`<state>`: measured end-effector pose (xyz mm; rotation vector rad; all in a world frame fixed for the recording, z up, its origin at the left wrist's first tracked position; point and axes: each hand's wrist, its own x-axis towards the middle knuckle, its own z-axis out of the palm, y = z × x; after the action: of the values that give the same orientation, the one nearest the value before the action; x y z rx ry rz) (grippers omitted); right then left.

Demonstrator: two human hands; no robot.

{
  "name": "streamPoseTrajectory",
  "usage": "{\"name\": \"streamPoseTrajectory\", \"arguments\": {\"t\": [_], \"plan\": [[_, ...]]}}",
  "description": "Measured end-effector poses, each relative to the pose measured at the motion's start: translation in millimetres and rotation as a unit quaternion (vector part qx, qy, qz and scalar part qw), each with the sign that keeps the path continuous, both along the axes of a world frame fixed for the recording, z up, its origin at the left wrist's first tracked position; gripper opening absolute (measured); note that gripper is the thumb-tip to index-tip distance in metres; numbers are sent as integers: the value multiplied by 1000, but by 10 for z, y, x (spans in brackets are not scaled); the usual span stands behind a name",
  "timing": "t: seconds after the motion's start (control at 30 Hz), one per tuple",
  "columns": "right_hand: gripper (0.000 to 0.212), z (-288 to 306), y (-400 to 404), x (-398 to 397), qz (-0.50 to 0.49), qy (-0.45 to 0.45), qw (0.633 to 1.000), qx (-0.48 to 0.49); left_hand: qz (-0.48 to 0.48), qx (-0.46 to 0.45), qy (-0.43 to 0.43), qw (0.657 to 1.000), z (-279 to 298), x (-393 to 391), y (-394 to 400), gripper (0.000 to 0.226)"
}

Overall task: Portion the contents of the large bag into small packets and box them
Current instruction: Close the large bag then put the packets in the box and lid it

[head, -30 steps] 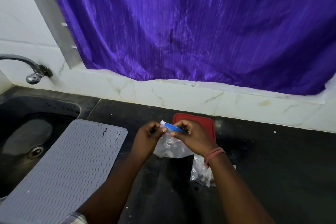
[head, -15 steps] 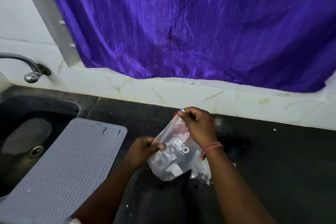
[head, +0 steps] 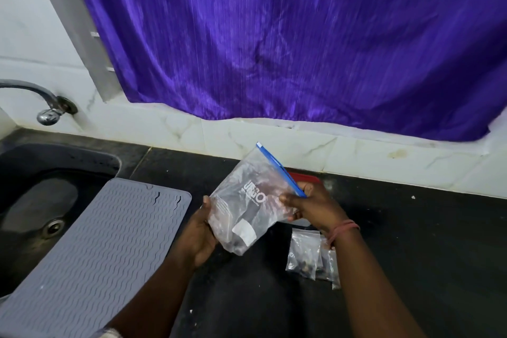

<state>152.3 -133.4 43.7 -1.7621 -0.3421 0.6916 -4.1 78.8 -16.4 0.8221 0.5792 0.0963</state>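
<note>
Above the worktop (head: 411, 228), both hands hold the large bag (head: 247, 200): left hand (head: 201, 230) cups its base, right hand (head: 312, 207) pinches, apparently, its blue zip edge.

**Count of things on the counter**

One large clear zip bag (head: 248, 206) with a blue seal is seen, two hands, at least two small filled packets (head: 303, 254), one red lid (head: 306, 179), one grey ribbed mat (head: 96, 250), one tap (head: 46, 107), one sink (head: 33, 200), one purple curtain (head: 288, 35).
</note>
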Motion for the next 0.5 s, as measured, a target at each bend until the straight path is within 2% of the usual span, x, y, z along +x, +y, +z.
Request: {"name": "streamPoseTrajectory", "arguments": {"t": [0.07,0.13,0.23,0.3,0.4,0.43,0.5], "plan": [[18,18,63,-36,-43,4,998,38,-10,-55,9,998,-72,-15,-115,57],[18,40,87,-38,-58,-18,998,32,-6,-60,19,998,-156,-8,-182,51],[20,73,32,-29,-46,-49,997,29,49,-30,32,998,-147,26,-176,59],[19,64,11,-48,-45,-36,997,57,111,4,48,993,-182,64,-105,66],[17,42,48,-81,-57,-37,994,85,152,56,96,982,-186,121,-33,82],[16,39,62,-80,-63,-42,993,90,150,37,97,983,-165,122,-39,86],[11,51,88,-62,-78,-54,991,95,110,-83,57,989,-172,125,-107,86]]}}
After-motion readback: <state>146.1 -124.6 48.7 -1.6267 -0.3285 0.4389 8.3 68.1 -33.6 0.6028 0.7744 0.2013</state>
